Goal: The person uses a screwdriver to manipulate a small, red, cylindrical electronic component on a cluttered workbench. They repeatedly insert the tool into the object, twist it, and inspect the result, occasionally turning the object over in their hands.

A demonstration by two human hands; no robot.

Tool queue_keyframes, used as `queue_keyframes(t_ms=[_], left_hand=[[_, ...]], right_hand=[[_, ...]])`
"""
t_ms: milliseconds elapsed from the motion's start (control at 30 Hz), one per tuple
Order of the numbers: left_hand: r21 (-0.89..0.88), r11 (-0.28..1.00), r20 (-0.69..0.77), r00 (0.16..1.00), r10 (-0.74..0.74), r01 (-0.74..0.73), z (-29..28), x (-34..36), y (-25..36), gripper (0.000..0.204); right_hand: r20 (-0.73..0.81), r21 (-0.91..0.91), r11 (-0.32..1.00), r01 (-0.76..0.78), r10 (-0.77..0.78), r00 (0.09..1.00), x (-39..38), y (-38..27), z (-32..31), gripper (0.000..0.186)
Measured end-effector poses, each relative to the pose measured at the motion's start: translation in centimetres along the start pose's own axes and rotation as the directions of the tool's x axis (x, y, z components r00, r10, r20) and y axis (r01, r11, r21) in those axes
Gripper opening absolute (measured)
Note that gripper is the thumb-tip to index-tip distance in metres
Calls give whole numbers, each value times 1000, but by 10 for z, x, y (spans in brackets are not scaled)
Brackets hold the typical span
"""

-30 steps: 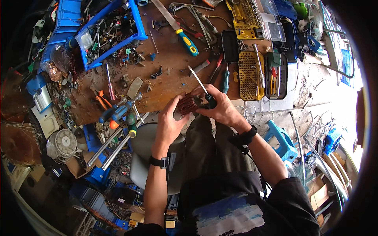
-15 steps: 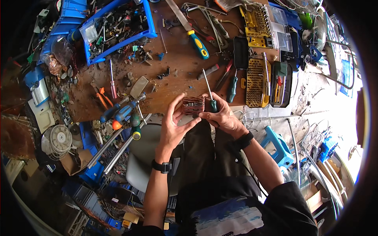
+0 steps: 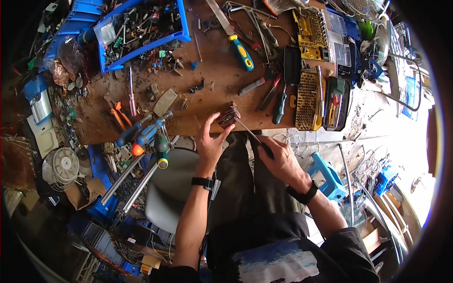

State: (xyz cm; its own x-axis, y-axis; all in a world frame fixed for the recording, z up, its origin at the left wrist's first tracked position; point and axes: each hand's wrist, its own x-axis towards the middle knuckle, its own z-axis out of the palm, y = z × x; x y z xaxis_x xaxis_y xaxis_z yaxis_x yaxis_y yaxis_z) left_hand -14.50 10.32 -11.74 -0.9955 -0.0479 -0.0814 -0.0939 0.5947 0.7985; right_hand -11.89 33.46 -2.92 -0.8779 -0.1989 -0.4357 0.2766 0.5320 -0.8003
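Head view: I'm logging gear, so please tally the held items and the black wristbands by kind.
Copper-wire coil, in the left hand: 1
Screwdriver, in the right hand: 1
Black wristbands: 2
Total: 4

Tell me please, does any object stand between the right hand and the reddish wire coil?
Only the screwdriver which the right hand itself holds: its shaft spans the gap to the reddish wire coil, gripped by the left hand. Nothing else visible blocks it.
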Motion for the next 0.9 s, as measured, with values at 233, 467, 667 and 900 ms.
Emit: queue_keyframes(t_ms=[233,467,667,900], left_hand=[[70,997,27,999,36,-38,-8,5,2,51],[-234,926,-154,929,-338,298,-4,-23,-5,33],[-706,525,125,813,-568,476,41,-24,13,42],[-848,201,269,724,-635,491,47,-20,24,42]], right_hand=[[-39,-53,996,74,-76,996,-2,-10,7,40],[51,-200,976,88,-79,996,12,-29,7,40],[-17,-336,938,89,-100,995,20,-45,17,36],[-13,-499,862,85,-105,994,19,-55,35,31]])
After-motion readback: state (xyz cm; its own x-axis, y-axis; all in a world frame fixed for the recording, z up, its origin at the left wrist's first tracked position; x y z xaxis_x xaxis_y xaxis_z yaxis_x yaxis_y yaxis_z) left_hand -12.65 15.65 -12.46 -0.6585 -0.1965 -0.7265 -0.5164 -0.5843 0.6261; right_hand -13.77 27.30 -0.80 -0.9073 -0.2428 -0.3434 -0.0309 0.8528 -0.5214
